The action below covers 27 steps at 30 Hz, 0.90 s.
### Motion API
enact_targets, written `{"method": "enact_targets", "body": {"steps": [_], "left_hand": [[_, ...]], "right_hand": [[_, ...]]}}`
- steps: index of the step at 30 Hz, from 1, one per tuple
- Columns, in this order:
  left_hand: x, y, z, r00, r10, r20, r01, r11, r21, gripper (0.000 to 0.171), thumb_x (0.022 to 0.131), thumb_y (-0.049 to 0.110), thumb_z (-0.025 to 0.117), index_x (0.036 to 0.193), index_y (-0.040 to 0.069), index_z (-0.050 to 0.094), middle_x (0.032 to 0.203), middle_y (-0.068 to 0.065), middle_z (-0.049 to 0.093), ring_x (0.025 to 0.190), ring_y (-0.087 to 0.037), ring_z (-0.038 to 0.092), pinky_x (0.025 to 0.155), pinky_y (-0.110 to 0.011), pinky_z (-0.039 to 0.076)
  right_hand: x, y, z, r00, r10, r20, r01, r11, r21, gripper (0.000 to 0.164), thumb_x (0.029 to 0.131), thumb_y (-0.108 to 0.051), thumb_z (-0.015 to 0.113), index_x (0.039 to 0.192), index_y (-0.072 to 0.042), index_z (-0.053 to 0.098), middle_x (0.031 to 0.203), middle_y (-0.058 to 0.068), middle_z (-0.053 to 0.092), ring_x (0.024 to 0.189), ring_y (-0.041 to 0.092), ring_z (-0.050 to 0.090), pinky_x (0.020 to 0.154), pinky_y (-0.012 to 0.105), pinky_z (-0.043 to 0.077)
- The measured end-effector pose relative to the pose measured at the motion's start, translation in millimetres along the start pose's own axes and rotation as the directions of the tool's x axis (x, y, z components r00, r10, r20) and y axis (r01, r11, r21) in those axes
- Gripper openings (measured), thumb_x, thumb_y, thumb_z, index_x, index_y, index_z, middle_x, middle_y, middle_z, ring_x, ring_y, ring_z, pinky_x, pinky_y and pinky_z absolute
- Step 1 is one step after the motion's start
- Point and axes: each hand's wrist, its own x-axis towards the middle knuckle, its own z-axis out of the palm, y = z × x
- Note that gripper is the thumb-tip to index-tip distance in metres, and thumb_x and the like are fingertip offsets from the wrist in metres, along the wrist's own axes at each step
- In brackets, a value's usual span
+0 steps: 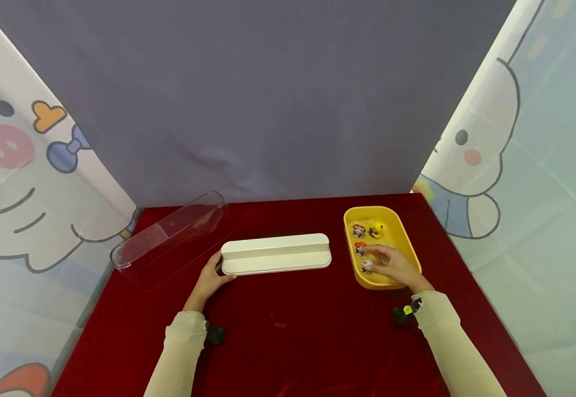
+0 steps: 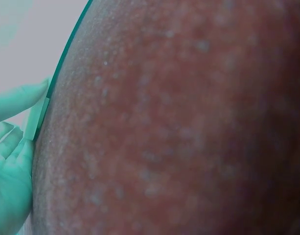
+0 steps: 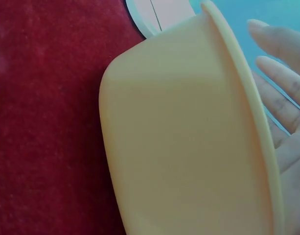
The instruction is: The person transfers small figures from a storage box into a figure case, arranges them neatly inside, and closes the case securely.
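A long white stepped stand (image 1: 275, 255) lies at the middle of the red-covered table. At its left end, my left hand (image 1: 211, 281) grips it, the thumb along the front edge and the fingers round the far corner. In the left wrist view, that hand (image 2: 12, 161) has the stand's edge (image 2: 38, 117) between thumb and fingers. Over the yellow tray (image 1: 409, 248) hovers my right hand (image 1: 394, 267), thumb and fingers apart, close to a small white-topped figurine (image 1: 367, 266). In the right wrist view, nothing shows between the fingers of the right hand (image 3: 287, 103), beyond the tray wall (image 3: 184, 132).
Other small figurines sit in the tray: an orange-topped one (image 1: 360, 248), a dark and white one (image 1: 359, 230) and a yellow one (image 1: 376, 229). A clear plastic cover (image 1: 174, 237) lies aslant at the back left. A grey cloth wall (image 1: 268, 110) stands behind the table.
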Motion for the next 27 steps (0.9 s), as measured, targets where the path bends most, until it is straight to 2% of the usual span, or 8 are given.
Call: {"method": "enact_targets", "body": {"steps": [4, 9, 11, 13, 17, 20, 24, 27], "left_hand": [[-0.4, 0.1, 0.5, 1.0, -0.001, -0.002, 0.001, 1.0, -0.011, 0.092, 0.075, -0.002, 0.076, 0.148, -0.001, 0.021, 0.15, -0.025, 0.02, 0.135, -0.043, 0.029, 0.105, -0.048, 0.034], [0.2, -0.4, 0.4, 1.0, -0.007, -0.002, 0.007, 1.0, -0.011, 0.091, 0.075, -0.002, 0.076, 0.148, 0.0, 0.022, 0.15, -0.025, 0.02, 0.135, -0.042, 0.029, 0.105, -0.047, 0.035], [0.2, -0.7, 0.2, 1.0, -0.005, -0.002, 0.005, 1.0, -0.013, 0.091, 0.075, -0.001, 0.076, 0.148, 0.0, 0.022, 0.15, -0.025, 0.02, 0.135, -0.043, 0.029, 0.105, -0.047, 0.034], [0.2, -1.4, -0.3, 1.0, -0.003, -0.001, 0.003, 1.0, -0.009, 0.092, 0.075, -0.001, 0.077, 0.148, -0.001, 0.022, 0.15, -0.025, 0.019, 0.135, -0.043, 0.029, 0.105, -0.048, 0.034], [0.4, -2.4, 0.5, 1.0, -0.012, -0.001, 0.012, 1.0, -0.015, 0.092, 0.075, -0.001, 0.077, 0.149, 0.0, 0.022, 0.15, -0.025, 0.02, 0.135, -0.043, 0.029, 0.105, -0.049, 0.034], [0.4, 0.2, 0.9, 1.0, -0.013, -0.005, 0.013, 0.999, -0.031, 0.091, 0.075, -0.003, 0.076, 0.148, -0.001, 0.023, 0.15, -0.024, 0.021, 0.135, -0.042, 0.028, 0.106, -0.048, 0.033], [-4.9, 21.2, -1.2, 1.0, -0.017, 0.009, 0.017, 0.999, -0.044, 0.089, 0.075, -0.008, 0.074, 0.146, -0.008, 0.021, 0.148, -0.03, 0.019, 0.135, -0.046, 0.025, 0.106, -0.049, 0.031], [-5.1, 20.1, -0.7, 1.0, -0.024, 0.012, 0.024, 0.999, -0.038, 0.089, 0.075, -0.008, 0.074, 0.146, -0.007, 0.021, 0.149, -0.03, 0.019, 0.135, -0.046, 0.026, 0.106, -0.049, 0.031]], "right_hand": [[0, 4, -1, 1.0, 0.008, 0.016, -0.008, 1.0, 0.0, 0.046, 0.082, -0.004, 0.071, 0.124, 0.01, 0.055, 0.124, 0.029, 0.055, 0.119, 0.044, 0.048, 0.103, 0.045, 0.038], [0, 5, -1, 0.999, 0.014, 0.034, -0.013, 1.0, -0.018, 0.046, 0.081, -0.006, 0.072, 0.122, 0.007, 0.057, 0.121, 0.025, 0.059, 0.115, 0.042, 0.052, 0.1, 0.02, 0.041], [1, 6, 0, 0.999, -0.004, 0.039, 0.005, 1.0, -0.028, 0.044, 0.082, -0.005, 0.072, 0.122, 0.007, 0.057, 0.119, 0.025, 0.06, 0.113, 0.042, 0.053, 0.099, 0.024, 0.044], [1, 5, 1, 0.999, -0.015, 0.041, 0.017, 0.999, -0.044, 0.043, 0.082, -0.004, 0.071, 0.121, 0.008, 0.058, 0.118, 0.025, 0.06, 0.11, 0.042, 0.054, 0.098, 0.036, 0.047], [2, 5, 2, 0.999, -0.001, 0.047, 0.002, 1.0, -0.019, 0.043, 0.081, 0.002, 0.07, 0.12, 0.011, 0.056, 0.117, 0.028, 0.059, 0.109, 0.045, 0.054, 0.095, 0.056, 0.042], [4, 7, 2, 0.998, 0.017, 0.059, -0.017, 1.0, 0.005, 0.043, 0.081, 0.005, 0.069, 0.12, 0.013, 0.055, 0.118, 0.03, 0.057, 0.111, 0.047, 0.052, 0.096, 0.058, 0.039], [6, 10, 2, 0.997, 0.029, 0.071, -0.029, 1.0, 0.0, 0.041, 0.082, 0.003, 0.068, 0.12, 0.012, 0.055, 0.118, 0.029, 0.058, 0.112, 0.046, 0.052, 0.097, 0.056, 0.039], [7, 11, 1, 0.996, 0.043, 0.077, -0.044, 0.999, 0.006, 0.04, 0.083, 0.001, 0.069, 0.12, 0.011, 0.056, 0.118, 0.027, 0.058, 0.113, 0.044, 0.052, 0.098, 0.055, 0.039]]}}
